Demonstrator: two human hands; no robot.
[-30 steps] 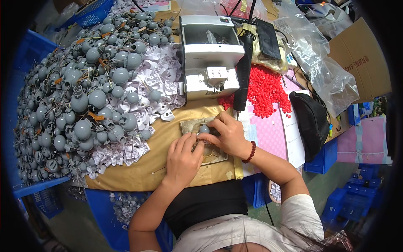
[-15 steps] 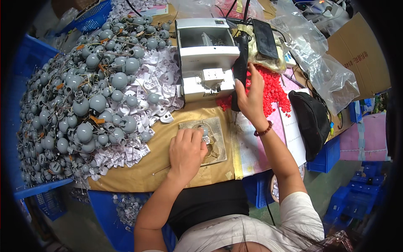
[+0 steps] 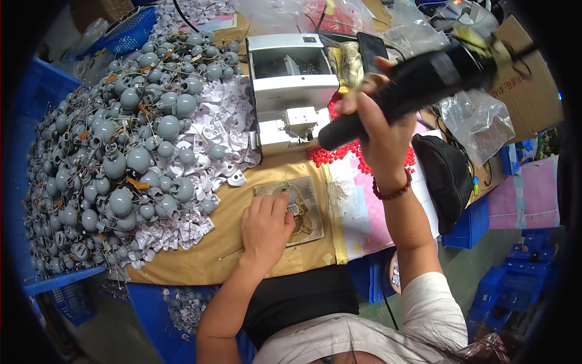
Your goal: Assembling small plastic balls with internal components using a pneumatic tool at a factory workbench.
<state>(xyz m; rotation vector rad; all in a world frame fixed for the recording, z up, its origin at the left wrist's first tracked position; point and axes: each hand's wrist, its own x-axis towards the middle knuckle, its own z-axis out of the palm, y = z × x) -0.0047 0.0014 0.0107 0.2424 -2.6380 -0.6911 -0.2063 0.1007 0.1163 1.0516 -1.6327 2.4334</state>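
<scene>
My right hand [image 3: 388, 136] grips a black electric screwdriver [image 3: 418, 79], blurred by motion. Its narrow end points left, close to the front of a silver screw feeder [image 3: 294, 88] with loose screws in its upper tray. Lower down, my left hand [image 3: 265, 225] rests on a flat metal fixture [image 3: 312, 209] with a rounded recess. Its closed fingertips press on a small grey round part [image 3: 293, 195] that has a white piece attached; the fingers partly cover it.
A big heap of grey ball-shaped parts [image 3: 115, 164] with wires covers the left side, beside white plastic pieces [image 3: 227, 121]. Red small parts [image 3: 330, 155] lie right of the feeder. A black pouch [image 3: 439, 179], plastic bag [image 3: 476, 115] and cardboard box [image 3: 530, 85] stand at right.
My right hand has taken hold of the screwdriver, which hung upright beside the feeder, and tilted it over and lifted it. My left hand stays at the fixture.
</scene>
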